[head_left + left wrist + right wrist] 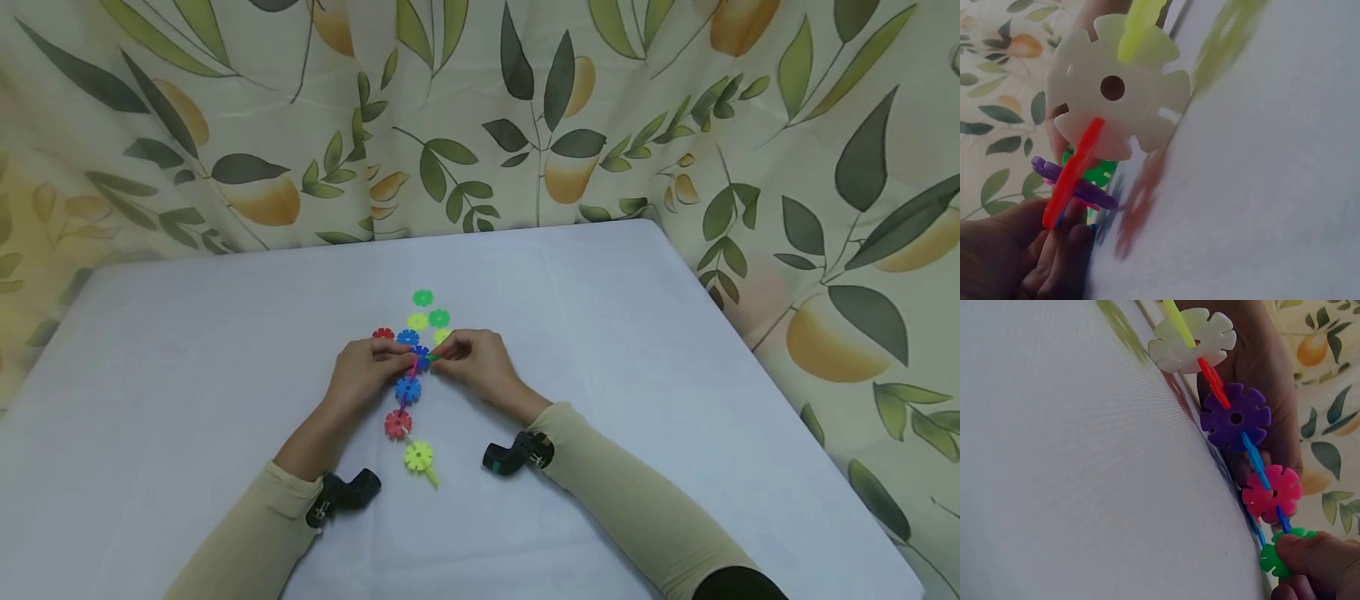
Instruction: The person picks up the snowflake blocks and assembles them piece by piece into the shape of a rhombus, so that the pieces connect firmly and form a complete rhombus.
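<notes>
A chain of slotted plastic flower discs hangs between my hands and runs toward me. It goes from a yellow disc point(418, 456) through a white disc point(1175, 347), a red disc point(398, 424), a purple disc point(1235, 417), a light blue disc point(408, 389) and a pink disc point(1272, 492) to a dark blue disc point(422, 357). My left hand point(363, 375) grips the chain's far end around the pink disc; its fingertips are partly hidden. My right hand point(480, 364) pinches a green disc point(1271, 560) between thumb and finger, against the dark blue disc's edge.
Just beyond my hands, several loose discs lie on the white tabletop point(637, 375): a green disc point(423, 297), another green disc point(438, 318), yellow discs, a red disc point(383, 333) and a blue disc point(408, 337). A leaf-patterned curtain point(480, 108) borders the table.
</notes>
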Action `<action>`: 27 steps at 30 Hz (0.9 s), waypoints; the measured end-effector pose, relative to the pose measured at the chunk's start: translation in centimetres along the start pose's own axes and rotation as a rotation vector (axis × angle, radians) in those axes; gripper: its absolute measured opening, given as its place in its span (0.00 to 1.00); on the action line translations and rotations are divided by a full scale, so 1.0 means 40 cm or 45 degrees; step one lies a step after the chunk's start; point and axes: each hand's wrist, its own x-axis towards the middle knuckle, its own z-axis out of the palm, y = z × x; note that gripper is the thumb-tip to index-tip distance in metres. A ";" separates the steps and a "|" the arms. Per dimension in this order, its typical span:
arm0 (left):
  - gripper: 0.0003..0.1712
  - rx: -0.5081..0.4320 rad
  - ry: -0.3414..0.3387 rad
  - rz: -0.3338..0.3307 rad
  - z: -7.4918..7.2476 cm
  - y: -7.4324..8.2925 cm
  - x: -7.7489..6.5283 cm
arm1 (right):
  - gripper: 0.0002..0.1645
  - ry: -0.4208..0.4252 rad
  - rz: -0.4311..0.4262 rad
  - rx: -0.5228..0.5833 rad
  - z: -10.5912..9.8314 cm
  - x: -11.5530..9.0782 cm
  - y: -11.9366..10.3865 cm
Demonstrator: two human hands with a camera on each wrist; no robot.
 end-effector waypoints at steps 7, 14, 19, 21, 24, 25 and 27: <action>0.19 0.040 -0.008 -0.038 -0.003 0.006 0.001 | 0.10 -0.022 0.001 0.067 -0.002 -0.003 0.006; 0.19 -0.010 -0.018 -0.048 -0.005 0.005 0.003 | 0.12 -0.117 0.030 0.095 -0.025 0.004 0.010; 0.18 -0.031 -0.025 -0.047 -0.006 0.005 0.002 | 0.13 -0.164 0.076 0.150 -0.056 0.009 0.010; 0.19 -0.029 -0.032 -0.052 -0.005 0.004 0.002 | 0.13 -0.144 0.097 0.158 -0.067 0.011 0.012; 0.19 -0.031 -0.033 -0.055 -0.004 0.002 0.002 | 0.13 -0.071 0.117 0.106 -0.078 0.017 0.017; 0.19 -0.031 -0.033 -0.054 -0.003 0.002 0.001 | 0.14 -0.039 0.120 0.080 -0.080 0.019 0.018; 0.19 -0.033 -0.033 -0.049 -0.002 0.001 0.001 | 0.15 0.017 0.127 0.027 -0.083 0.025 0.020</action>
